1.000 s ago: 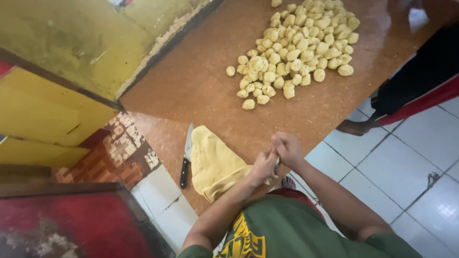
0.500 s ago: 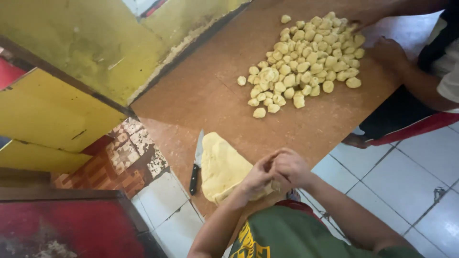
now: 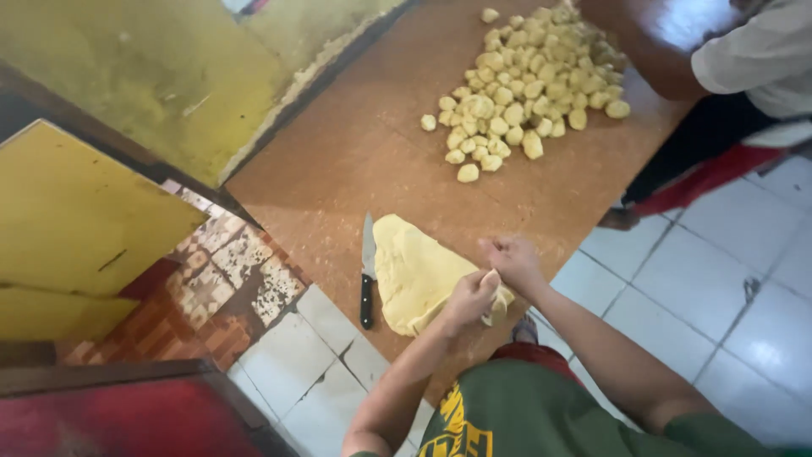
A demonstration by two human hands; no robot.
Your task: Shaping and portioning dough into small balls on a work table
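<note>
The fingers of both hands are closed together on the near right edge of a flat, pale yellow slab of dough [image 3: 414, 271], pinching a small lump away from it. The left hand [image 3: 469, 296] curls around the lump from below; the right hand [image 3: 512, 261] grips it from above, the two touching.

Going left to right: a yellow painted panel [image 3: 76, 228] stands at the far left over patterned floor tiles. On the brown wooden tabletop [image 3: 338, 161], a black-handled kitchen knife [image 3: 367, 269] lies just beside the slab's left edge, blade pointing away from the person. The slab rests near the table's front edge. Farther back and to the right, well apart from it, sits a heap of small pale yellow dough pieces [image 3: 529, 85]. Another person in a white sleeve [image 3: 761, 55] stands at the far right corner.

The step appears to be portioning: tearing a piece off. The next move likely calls for a clean twist or pull.
</note>
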